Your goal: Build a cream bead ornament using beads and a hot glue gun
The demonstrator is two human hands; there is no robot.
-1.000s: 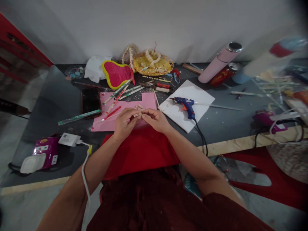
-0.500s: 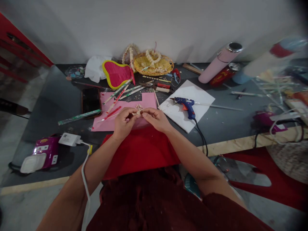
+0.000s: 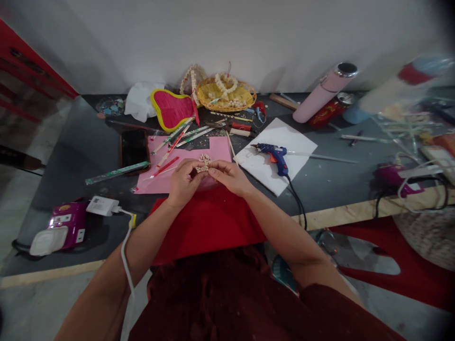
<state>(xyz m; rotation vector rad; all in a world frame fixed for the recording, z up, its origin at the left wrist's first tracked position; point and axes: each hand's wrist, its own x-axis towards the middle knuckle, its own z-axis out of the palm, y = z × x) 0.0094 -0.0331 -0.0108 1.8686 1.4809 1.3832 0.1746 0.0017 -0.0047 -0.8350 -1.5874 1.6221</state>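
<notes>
Between my fingertips is a small cream-coloured ornament (image 3: 204, 162) that looks made of many little pieces; its exact kind is too small to make out. My left hand (image 3: 184, 181) pinches its left side, and my right hand (image 3: 230, 176) pinches its right side with thumb and fingers. Both hands are above the near edge of a pink sheet (image 3: 220, 148), with red cloth (image 3: 209, 222) below them. To the right, a blue glue gun (image 3: 275, 155) lies on a white board (image 3: 298, 137), a clear glue stick projecting from its back.
Behind my hands lie several packaged strips (image 3: 174, 142), a pink heart-like piece with yellow edging (image 3: 174, 110) and a yellow wicker basket (image 3: 209, 99). A phone (image 3: 134, 149) and purple power socket (image 3: 71, 222) are on the left. A pink flask (image 3: 323, 94) and red can (image 3: 330, 111) stand back right.
The cream ornament has turned slightly between my fingertips, and my fingers have shifted a little. Both hands keep their pinch, and the things on the table stay where they were.
</notes>
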